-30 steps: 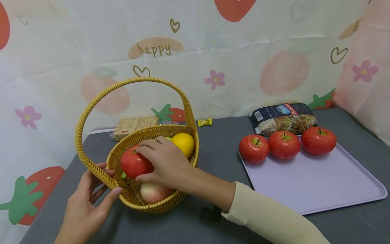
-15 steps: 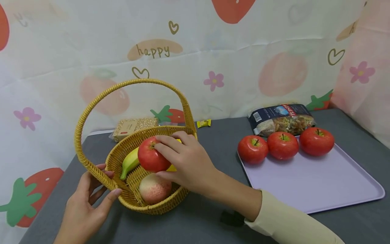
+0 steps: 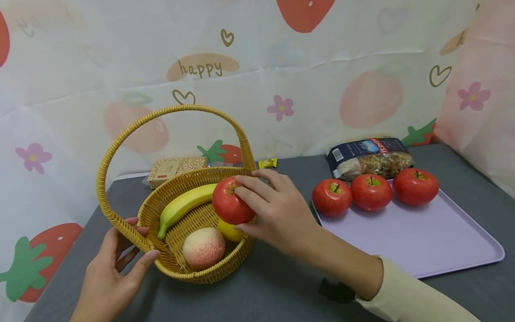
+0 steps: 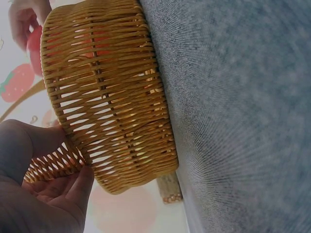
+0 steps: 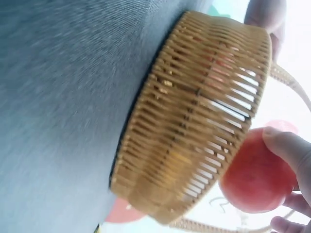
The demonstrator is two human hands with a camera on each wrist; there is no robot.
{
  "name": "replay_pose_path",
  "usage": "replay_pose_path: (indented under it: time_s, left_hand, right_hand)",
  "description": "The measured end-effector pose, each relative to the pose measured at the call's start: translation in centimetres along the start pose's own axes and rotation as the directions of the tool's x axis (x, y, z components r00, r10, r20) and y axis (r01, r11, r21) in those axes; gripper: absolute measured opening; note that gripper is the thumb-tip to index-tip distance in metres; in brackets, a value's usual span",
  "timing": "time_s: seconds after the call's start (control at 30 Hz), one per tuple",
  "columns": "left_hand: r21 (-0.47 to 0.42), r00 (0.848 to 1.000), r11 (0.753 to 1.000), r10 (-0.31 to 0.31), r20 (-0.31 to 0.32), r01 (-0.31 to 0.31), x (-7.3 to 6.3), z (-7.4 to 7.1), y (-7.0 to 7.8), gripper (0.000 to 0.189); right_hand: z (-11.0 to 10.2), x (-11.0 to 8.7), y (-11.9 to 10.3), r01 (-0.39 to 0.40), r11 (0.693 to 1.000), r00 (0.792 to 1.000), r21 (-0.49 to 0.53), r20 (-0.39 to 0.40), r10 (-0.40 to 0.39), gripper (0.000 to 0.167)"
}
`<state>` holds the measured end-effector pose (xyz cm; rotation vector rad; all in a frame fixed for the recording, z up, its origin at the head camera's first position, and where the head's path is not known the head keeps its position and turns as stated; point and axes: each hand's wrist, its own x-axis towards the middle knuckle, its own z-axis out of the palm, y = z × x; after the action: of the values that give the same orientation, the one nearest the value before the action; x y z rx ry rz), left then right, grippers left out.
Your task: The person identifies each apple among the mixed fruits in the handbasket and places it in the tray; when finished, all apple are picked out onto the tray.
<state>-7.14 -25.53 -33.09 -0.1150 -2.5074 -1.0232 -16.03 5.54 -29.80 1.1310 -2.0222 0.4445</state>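
Note:
My right hand [image 3: 281,214] grips a red apple [image 3: 230,201] above the right rim of the yellow wicker basket [image 3: 201,279]. The right wrist view shows the same apple [image 5: 257,172] just beyond the basket wall, with the thumb against it. My left hand [image 3: 116,268] holds the basket at the left foot of its tall handle [image 3: 116,145], thumb on the near side and fingers behind. Inside the basket lie a banana [image 3: 185,205], a peach [image 3: 204,248] and a yellow fruit [image 3: 230,231], which the held apple partly covers.
On the right, a lilac tray [image 3: 402,241] bears three red apples [image 3: 371,192] along its far edge. Behind it lies a pasta bag [image 3: 370,156]. A grain packet [image 3: 173,170] sits behind the basket, near a small yellow wrapped candy [image 3: 267,163].
My right hand has lifted the apple from inside the basket and carried it rightward to the rim. The banana and peach have come into fuller view. My left hand keeps its hold.

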Motion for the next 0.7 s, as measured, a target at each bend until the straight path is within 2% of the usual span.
replay_pose_path:
  time_s: [0.23,0.57,0.7]
  left_hand:
    - [0.008,1.000,1.000,0.015,0.002,-0.015,-0.1,-0.1,0.0,0.069]
    - [0.009,1.000,1.000,0.003,0.006,-0.003,0.0,0.0,-0.2,0.069]
    - [0.005,1.000,1.000,-0.002,0.009,0.001,0.0,0.0,-0.1,0.069]
  right_hand:
    - [-2.3,-1.6,1.1,-0.034,0.999,0.999,-0.009,-0.020,0.034,0.065]
    - [-5.2,-4.3,2.6,-0.077,0.996,0.995,-0.042,-0.074,0.074,0.070]
    - [-6.4,-5.9,3.3,-0.114,0.992,0.992,-0.063,-0.061,0.110,0.068]
